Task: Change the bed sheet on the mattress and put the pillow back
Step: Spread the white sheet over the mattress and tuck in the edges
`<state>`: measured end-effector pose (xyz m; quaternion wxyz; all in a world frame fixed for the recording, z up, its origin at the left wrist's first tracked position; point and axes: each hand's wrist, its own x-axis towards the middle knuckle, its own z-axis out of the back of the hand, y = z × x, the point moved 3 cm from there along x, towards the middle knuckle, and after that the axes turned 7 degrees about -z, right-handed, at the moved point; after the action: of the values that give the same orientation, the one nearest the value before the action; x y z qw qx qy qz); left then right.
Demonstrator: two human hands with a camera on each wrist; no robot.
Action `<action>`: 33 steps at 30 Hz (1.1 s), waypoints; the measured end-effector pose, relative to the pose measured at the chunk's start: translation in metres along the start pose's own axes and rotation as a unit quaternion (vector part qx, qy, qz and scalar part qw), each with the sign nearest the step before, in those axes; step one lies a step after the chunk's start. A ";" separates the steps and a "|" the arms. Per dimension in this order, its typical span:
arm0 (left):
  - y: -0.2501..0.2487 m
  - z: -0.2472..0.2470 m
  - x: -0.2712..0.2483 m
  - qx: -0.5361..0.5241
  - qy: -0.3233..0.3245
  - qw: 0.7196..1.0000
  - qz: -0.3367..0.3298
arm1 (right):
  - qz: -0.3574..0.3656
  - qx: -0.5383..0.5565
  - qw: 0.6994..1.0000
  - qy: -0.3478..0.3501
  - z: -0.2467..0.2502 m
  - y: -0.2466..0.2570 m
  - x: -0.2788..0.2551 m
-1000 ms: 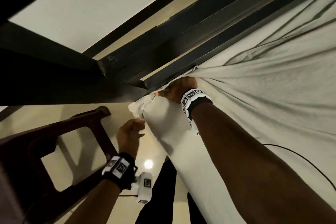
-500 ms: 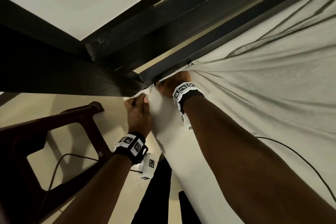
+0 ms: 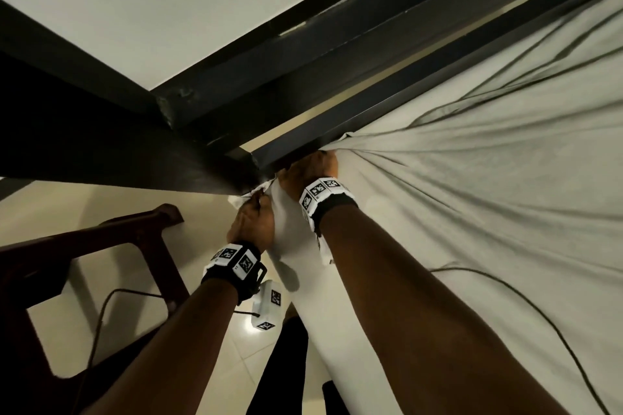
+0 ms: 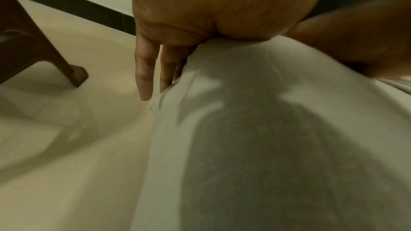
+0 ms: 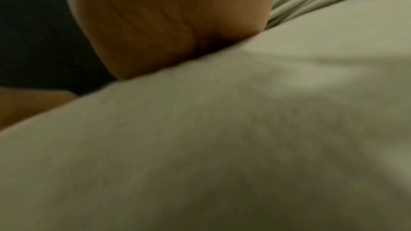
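the left hand (image 3: pixel 251 224) is at the covered corner of the mattress (image 3: pixel 290 222), its back toward the head camera, and it touches a small bunched flap of the bed sheet (image 3: pixel 472 178) that sticks out at the corner tip. in the left wrist view its fingers (image 4: pixel 144 69) run straight down along the edge of the cloth, pressed flat against it rather than curled round it (the thumb is hidden behind the fabric). the right hand (image 3: pixel 312 167) sits just above and to the right, at the top of the same corner, right under the dark bed frame rail (image 3: pixel 387 108); the sheet's creases fan out from it across the bed. its fingers are out of sight behind the cloth and the rail in both the head and right wrist views, so i cannot tell whether they grip the sheet or only press on it; the right wrist view shows just the heel of the hand (image 5: pixel 166 24) against pale fabric.

both wrists carry black bands with white marker blocks. the sheet lies stretched over the mattress, smooth down the corner, wrinkled farther right. a thin black cable (image 3: pixel 539 310) trails over it. left of the hands, a dark wooden chair (image 3: pixel 111 239) stands on the pale tiled floor (image 3: pixel 111 199), with another cable looping near it.
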<state>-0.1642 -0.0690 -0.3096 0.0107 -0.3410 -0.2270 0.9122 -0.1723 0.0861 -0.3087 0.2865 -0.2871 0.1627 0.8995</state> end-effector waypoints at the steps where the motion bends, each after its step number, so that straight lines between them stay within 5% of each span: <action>1: 0.001 -0.001 0.001 -0.008 -0.004 1.000 0.002 | 0.026 -0.023 0.999 -0.019 0.007 0.000 -0.010; 4: 0.001 -0.001 -0.003 -0.001 -0.013 1.000 0.018 | 0.092 -0.072 0.992 -0.049 0.015 -0.001 -0.052; 10: 0.001 0.002 -0.006 0.002 0.010 1.000 0.027 | -0.024 0.004 0.996 -0.086 0.002 -0.065 -0.107; 21: 0.001 0.001 0.000 0.019 0.029 0.999 0.016 | 0.029 -0.098 0.992 -0.068 0.034 -0.082 -0.001; 26: -0.008 0.004 -0.006 0.037 0.034 0.999 0.012 | 0.097 -0.148 0.983 -0.046 0.050 -0.089 -0.008; 30: -0.018 0.016 -0.022 0.144 0.029 0.989 0.021 | 0.156 0.059 0.972 -0.164 0.056 -0.116 -0.051; 33: -0.029 0.018 -0.034 0.260 0.014 0.964 -0.047 | 0.014 0.186 0.934 -0.305 0.089 -0.160 -0.061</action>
<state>-0.1534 -0.0562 -0.2640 0.1450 -0.3279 0.0026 0.9335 -0.0716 0.2263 -0.2224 0.3581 0.0615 0.2360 0.9013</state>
